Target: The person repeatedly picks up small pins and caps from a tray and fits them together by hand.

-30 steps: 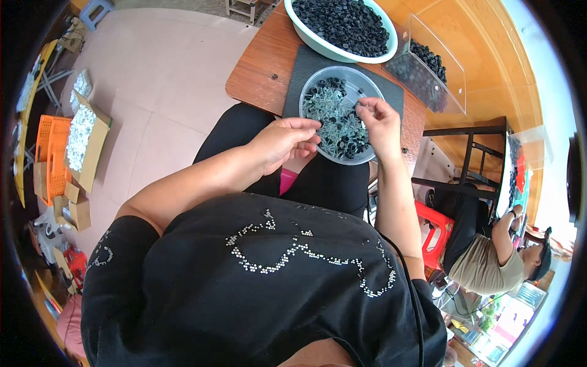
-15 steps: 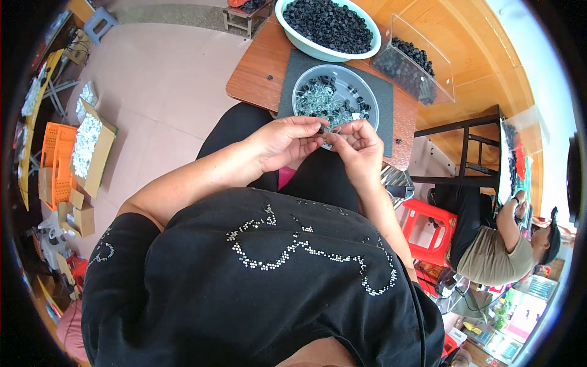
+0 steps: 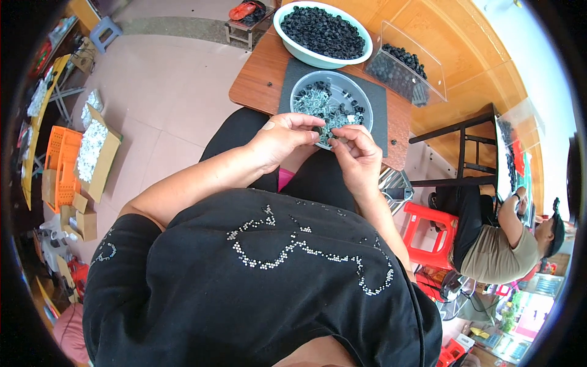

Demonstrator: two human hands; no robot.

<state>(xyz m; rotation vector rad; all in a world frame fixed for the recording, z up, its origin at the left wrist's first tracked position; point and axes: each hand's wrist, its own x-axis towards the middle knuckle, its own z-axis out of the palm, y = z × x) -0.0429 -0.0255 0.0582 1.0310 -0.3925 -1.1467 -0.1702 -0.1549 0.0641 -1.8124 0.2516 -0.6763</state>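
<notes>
My left hand (image 3: 282, 138) and my right hand (image 3: 356, 153) meet fingertip to fingertip just in front of a grey round plate (image 3: 361, 98) full of small metal and black parts. The left fingers pinch a small black part (image 3: 317, 130). The right fingers pinch a tiny piece against it; what that piece is I cannot tell. The plate lies on a dark mat (image 3: 378, 104) on a small wooden table (image 3: 257, 79).
A pale bowl (image 3: 309, 56) heaped with black parts stands behind the plate. A clear box (image 3: 406, 70) with more black parts sits at the right. Another person (image 3: 501, 235) sits at the right by a red stool (image 3: 431, 235). Cardboard boxes (image 3: 92, 153) and an orange crate (image 3: 61, 162) lie on the floor at left.
My right hand has left the plate and come back toward me to meet my left hand. Both hands now hold small pieces together in front of the plate.
</notes>
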